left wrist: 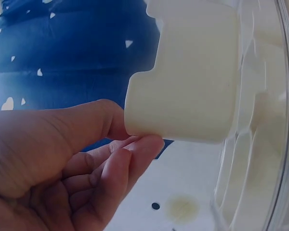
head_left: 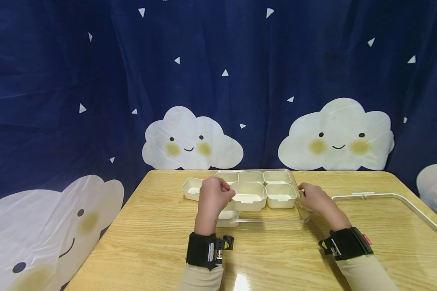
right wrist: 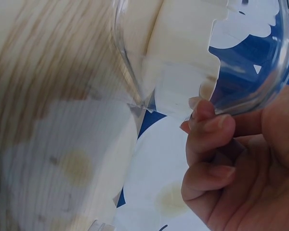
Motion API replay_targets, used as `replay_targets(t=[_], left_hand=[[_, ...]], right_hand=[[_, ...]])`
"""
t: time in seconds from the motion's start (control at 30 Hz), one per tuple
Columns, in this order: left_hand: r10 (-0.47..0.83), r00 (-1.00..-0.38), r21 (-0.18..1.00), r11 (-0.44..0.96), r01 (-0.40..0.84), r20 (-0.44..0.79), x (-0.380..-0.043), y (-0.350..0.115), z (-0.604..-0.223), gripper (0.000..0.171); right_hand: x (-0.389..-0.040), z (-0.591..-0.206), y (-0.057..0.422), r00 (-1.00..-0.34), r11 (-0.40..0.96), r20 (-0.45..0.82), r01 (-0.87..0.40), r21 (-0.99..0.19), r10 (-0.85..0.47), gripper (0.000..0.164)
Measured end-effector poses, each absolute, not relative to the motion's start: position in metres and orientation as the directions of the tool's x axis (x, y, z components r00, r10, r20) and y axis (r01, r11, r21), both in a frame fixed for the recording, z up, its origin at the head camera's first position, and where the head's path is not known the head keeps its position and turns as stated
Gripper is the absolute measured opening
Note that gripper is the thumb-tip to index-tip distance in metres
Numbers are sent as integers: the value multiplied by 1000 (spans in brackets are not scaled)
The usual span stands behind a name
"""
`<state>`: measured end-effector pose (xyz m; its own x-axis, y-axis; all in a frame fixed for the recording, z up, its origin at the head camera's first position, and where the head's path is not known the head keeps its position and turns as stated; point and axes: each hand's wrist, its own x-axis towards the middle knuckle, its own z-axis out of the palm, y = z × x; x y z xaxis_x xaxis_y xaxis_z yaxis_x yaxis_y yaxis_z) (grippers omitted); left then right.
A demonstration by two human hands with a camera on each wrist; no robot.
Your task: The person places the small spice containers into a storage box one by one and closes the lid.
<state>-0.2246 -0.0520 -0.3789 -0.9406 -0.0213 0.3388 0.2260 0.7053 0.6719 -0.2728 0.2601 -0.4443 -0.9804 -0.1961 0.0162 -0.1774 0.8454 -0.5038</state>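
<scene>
In the head view my left hand pinches a cream rectangular container by its left rim, over a clear plastic box. The left wrist view shows thumb and fingertips on a corner of this container. My right hand grips the clear box's right rim, fingers curled at its edge in the right wrist view. Inside the box, a row of smaller cream containers stands along the back. Another cream container is right of the held one, and one more shows at the front left.
Left of the box, partly behind my left hand, a cream container stands on the wooden table. A clear lid with a white rim lies on the right. A blue curtain with clouds hangs behind the table.
</scene>
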Motion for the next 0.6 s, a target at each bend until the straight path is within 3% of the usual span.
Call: replay_targets(t=[0.6], left_hand=[[-9,-950,643,738,205,312,-230,-26,-396,25]], right_hand=[[-273,-444,260,-980,846,24,-184,-501,-199,35]])
